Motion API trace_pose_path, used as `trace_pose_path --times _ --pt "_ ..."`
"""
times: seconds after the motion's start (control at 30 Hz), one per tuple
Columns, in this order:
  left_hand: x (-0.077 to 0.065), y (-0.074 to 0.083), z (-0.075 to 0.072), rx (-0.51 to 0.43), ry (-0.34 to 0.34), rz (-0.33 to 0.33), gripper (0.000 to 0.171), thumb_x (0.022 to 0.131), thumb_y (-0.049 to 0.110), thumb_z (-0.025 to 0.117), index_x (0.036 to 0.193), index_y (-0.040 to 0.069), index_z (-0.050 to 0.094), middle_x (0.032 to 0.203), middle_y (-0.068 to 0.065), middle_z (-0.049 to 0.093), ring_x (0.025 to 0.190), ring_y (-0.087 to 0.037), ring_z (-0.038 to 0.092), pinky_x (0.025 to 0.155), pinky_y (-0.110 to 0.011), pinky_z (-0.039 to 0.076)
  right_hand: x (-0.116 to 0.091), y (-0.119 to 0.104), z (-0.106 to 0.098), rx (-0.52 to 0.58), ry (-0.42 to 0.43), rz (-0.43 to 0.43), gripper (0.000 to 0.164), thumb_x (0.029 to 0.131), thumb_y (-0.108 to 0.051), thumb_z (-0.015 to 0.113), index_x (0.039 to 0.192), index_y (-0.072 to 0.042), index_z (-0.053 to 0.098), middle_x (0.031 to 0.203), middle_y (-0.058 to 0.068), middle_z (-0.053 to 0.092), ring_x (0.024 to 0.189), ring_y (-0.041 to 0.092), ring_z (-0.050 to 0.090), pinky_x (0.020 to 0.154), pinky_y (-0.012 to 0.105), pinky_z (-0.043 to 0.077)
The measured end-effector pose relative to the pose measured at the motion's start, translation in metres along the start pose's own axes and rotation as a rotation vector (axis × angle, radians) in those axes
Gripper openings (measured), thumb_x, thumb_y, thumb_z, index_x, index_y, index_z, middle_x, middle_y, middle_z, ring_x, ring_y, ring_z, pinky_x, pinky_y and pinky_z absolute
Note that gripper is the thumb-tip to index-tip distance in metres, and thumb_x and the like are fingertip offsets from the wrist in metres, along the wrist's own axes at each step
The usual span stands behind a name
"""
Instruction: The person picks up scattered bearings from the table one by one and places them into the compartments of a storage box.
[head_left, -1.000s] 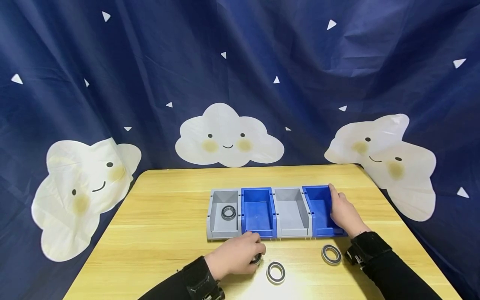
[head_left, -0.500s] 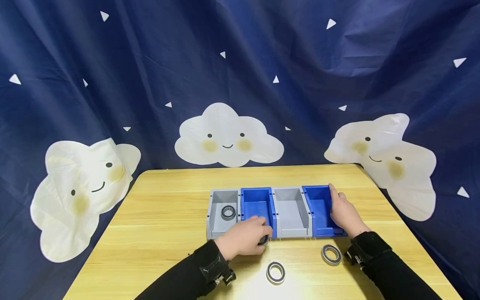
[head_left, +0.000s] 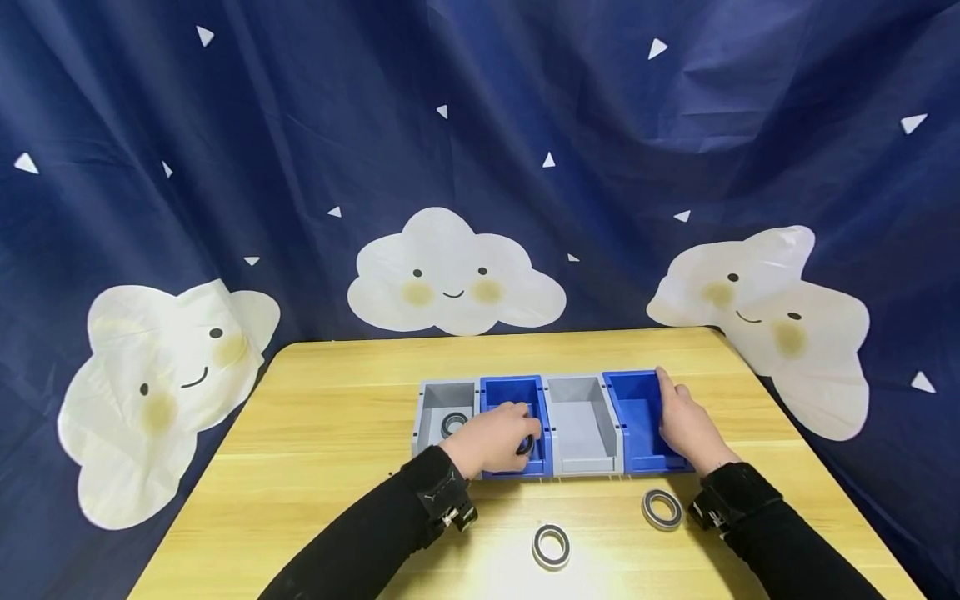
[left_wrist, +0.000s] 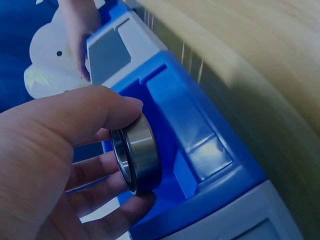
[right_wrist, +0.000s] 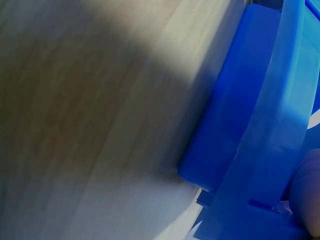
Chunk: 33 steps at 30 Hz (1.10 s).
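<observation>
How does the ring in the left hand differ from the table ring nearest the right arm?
The held ring is pinched by the left hand; the table ring has no hand on it. The held ring is tipped on edge, while the table ring lies flat. Both are round, open-centred and silvery outside with a darker band.

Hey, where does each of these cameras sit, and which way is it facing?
Head: worn on the head, facing forward and down at the table, bins and cloud-patterned curtain; left hand, right hand and black sleeves show.
Left wrist: facing the left hand pinching a bearing over a blue bin; part of the right hand shows behind.
Right wrist: facing tabletop and the end blue bin's side; just a bit of finger shows.
Head and left wrist share the held bearing and both hands.
</observation>
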<state>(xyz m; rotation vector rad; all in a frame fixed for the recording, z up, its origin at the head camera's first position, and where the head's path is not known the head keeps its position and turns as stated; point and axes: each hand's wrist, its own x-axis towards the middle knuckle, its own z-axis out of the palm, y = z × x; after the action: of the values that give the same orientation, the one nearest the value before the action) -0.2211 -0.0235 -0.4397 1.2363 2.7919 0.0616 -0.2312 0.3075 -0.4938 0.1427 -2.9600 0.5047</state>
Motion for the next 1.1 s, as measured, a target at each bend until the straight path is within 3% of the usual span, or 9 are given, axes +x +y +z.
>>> trace_pose_path --times 0.57,1.1 --pt "0.031 -0.021 0.003 -0.05 -0.061 -0.116 0.03 0.09 0.029 0.072 0.119 0.021 0.069 0.114 0.001 0.06 0.108 -0.016 0.057 0.094 -0.031 0.049 0.001 0.002 0.001 -0.004 0.017 -0.015 0.076 0.083 0.012 0.057 0.15 0.013 0.019 0.109 0.042 0.049 0.064 0.033 0.057 0.061 0.052 0.052" --pt "0.046 -0.026 0.011 -0.029 -0.136 -0.135 0.024 0.088 0.027 0.076 0.111 0.022 0.069 0.108 0.002 0.059 0.102 -0.015 0.058 0.085 -0.028 0.05 0.0 0.002 0.002 -0.006 0.031 -0.021 0.075 0.084 0.011 0.057 0.149 0.013 0.02 0.107 0.042 0.049 0.061 0.032 0.056 0.057 0.051 0.051"
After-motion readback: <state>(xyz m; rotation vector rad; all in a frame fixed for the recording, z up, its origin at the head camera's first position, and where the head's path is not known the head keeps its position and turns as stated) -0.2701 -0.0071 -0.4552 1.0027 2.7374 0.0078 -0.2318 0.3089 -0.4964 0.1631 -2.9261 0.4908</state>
